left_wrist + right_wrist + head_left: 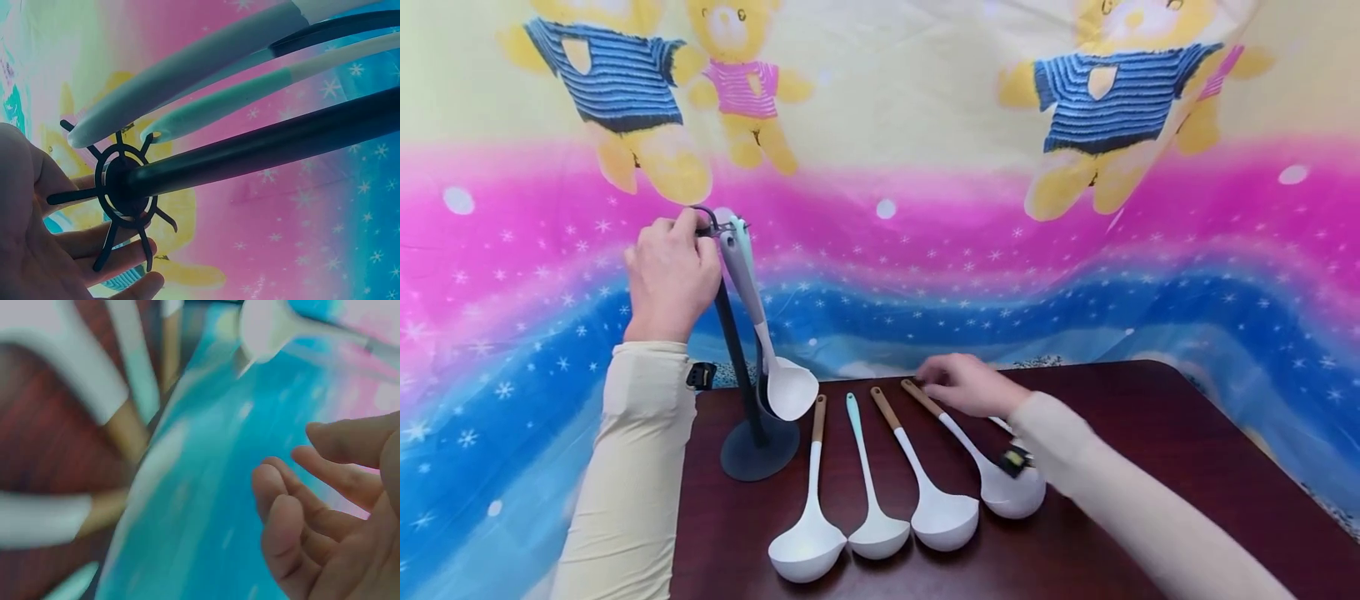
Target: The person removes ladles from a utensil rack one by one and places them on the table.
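My left hand grips the top of a black utensil stand, its fingers behind the spoked hook ring in the left wrist view. From the hooks hang a white ladle with a grey handle and a utensil with a mint handle; a dark one shows behind them. My right hand, holding nothing, is over the table's far edge, fingers loosely bent in the right wrist view. It is nearest a wooden-handled ladle, whose handle end it overlaps in the head view.
Left of that ladle lie another wooden-handled ladle, a mint-handled ladle and a third wooden-handled one. A mint handle shows in the right wrist view. The dark table backs onto a bear-print cloth.
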Demonstrator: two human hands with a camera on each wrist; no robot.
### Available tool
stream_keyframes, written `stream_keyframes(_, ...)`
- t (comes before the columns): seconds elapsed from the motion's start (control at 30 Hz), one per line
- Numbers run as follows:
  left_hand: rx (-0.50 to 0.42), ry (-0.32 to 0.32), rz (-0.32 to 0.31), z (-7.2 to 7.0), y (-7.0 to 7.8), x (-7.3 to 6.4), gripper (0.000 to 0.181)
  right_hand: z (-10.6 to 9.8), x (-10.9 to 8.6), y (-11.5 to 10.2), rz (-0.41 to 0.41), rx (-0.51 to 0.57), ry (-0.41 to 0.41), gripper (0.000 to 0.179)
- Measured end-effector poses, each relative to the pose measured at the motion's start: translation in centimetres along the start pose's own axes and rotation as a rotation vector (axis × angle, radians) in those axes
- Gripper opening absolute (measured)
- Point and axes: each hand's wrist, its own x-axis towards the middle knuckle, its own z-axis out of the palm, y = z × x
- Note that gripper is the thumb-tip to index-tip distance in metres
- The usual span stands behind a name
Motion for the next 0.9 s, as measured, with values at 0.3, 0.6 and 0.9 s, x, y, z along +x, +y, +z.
stream_keyframes(0.3, -0.002, -0.011, -0.002, -0.1, 0.2, -0.1, 0.042, 4.6, 9.6, -9.4, -0.003, 0.367, 0.003, 0.046)
stream_keyframes(0.6, 0.018, -0.017, -0.010, 0.0, 0.3, -0.3, 0.043, 8.6, 12.8, -12.8, -0.018, 0.340, 0.063, 0.039)
stream_keyframes(0.9, 0.010, -0.007, -0.013, 0.0, 0.5, -0.3, 0.043, 10.0, 13.3, -13.4, -0.041, 0.212, 0.172, 0.028)
